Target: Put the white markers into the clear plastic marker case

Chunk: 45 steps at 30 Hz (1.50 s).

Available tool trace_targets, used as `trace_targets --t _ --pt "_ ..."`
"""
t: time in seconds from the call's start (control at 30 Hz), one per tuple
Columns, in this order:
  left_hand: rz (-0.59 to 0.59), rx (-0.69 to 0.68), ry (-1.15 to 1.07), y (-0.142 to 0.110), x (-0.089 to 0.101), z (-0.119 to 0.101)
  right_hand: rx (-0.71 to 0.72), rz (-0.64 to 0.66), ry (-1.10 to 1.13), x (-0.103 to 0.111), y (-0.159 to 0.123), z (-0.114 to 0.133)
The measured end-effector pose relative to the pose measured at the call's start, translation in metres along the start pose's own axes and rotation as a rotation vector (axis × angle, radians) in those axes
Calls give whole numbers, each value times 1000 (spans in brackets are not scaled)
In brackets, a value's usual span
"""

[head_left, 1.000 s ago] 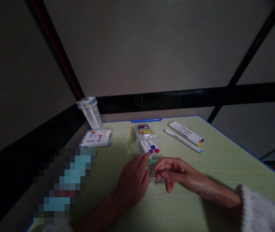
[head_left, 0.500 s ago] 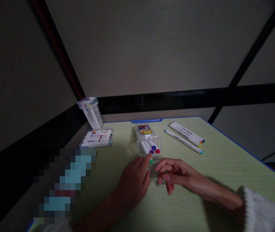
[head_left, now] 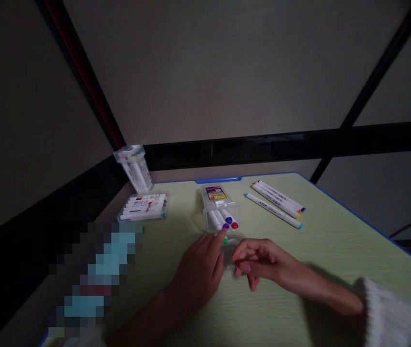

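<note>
A clear plastic marker case (head_left: pixel 210 207) lies at the middle of the table, with white markers sticking out of its near end. Their ends include a blue one (head_left: pixel 229 220), a red one (head_left: pixel 234 225) and a purple one (head_left: pixel 226 226); a green end (head_left: pixel 225 241) shows nearer to me. My left hand (head_left: pixel 200 267) is open, fingers stretched forward, its index fingertip close to the purple and green ends. Whether it touches them is unclear. To the right, my right hand (head_left: pixel 263 262) is open with loosely bent fingers, beside a blurry clear plastic piece (head_left: pixel 230 253).
Several white markers (head_left: pixel 277 198) lie back right, a turquoise-tipped marker (head_left: pixel 273 210) beside them. At the left are a flat marker case (head_left: pixel 143 207) and an upright clear marker container (head_left: pixel 136 168). A blurred-out patch (head_left: pixel 113 260) covers the left edge.
The view has shifted very slightly. Both hands hold nearly the same pose, and the markers and cases stay in place.
</note>
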<state>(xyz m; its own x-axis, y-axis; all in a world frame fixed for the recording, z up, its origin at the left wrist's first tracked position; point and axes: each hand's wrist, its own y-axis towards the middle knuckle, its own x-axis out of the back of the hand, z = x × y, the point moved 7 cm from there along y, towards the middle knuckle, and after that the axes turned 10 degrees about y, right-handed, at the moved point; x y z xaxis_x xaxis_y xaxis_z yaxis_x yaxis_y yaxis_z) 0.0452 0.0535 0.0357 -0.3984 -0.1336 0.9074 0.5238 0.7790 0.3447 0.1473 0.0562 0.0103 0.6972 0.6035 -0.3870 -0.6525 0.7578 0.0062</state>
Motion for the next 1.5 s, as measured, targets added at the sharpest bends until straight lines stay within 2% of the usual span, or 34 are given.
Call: trace_targets --t 0.73,1.17,1.37,1.5 --pt "25 -7 29 0 -1 -1 -11 3 -66 -1 -4 -1" --pt "-4 -16 19 0 0 -2 -12 13 -52 1 -3 -2" --pt "0 -18 12 0 0 -2 7 -17 -100 0 -3 1" --pt "-8 -17 8 0 1 -2 13 -105 -212 5 -3 4"
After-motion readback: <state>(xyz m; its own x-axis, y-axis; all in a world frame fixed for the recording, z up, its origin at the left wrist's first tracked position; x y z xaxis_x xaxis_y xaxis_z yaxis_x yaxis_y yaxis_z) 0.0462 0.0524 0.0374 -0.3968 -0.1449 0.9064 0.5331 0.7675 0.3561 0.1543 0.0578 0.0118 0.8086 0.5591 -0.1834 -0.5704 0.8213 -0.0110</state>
